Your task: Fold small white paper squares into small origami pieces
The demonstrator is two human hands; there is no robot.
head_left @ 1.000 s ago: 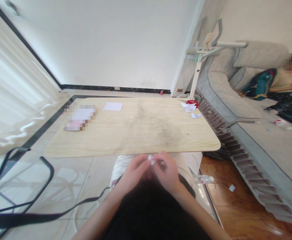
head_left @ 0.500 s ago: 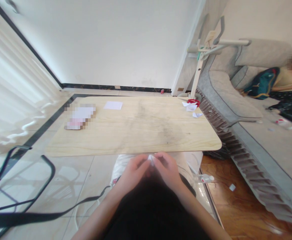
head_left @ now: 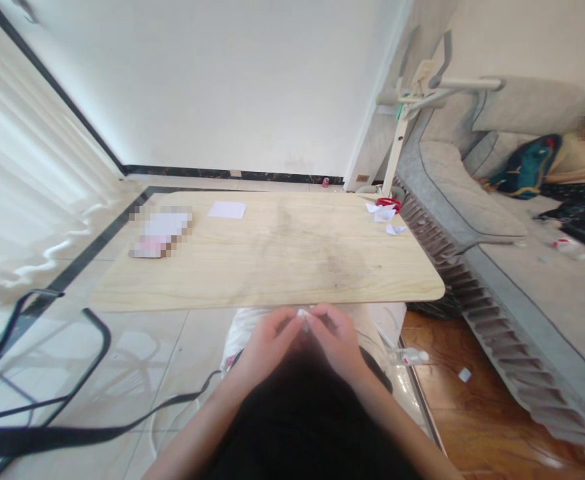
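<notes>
Just off the near edge of the wooden table [head_left: 212, 287], over my lap, both hands meet around a small folded piece of white paper [head_left: 303, 315]. My left hand [head_left: 275, 332] pinches it from the left, thumb on top. From the other side my right hand [head_left: 333, 331] grips it with thumb and fingers. Only a small peak of the paper shows; the fingers hide the rest.
White paper sheets [head_left: 227, 210] lie at the table's back left, beside a blurred-out flat item [head_left: 161, 233]. Folded paper pieces [head_left: 384, 213] and red-handled scissors [head_left: 390, 203] lie at the back right. A person sits on the grey sofa [head_left: 447, 167]; a plastic bottle [head_left: 412, 357] lies by my right leg.
The visible peak of the paper between my fingers looks slightly lower and differently angled. Both hands stay in nearly the same place.
</notes>
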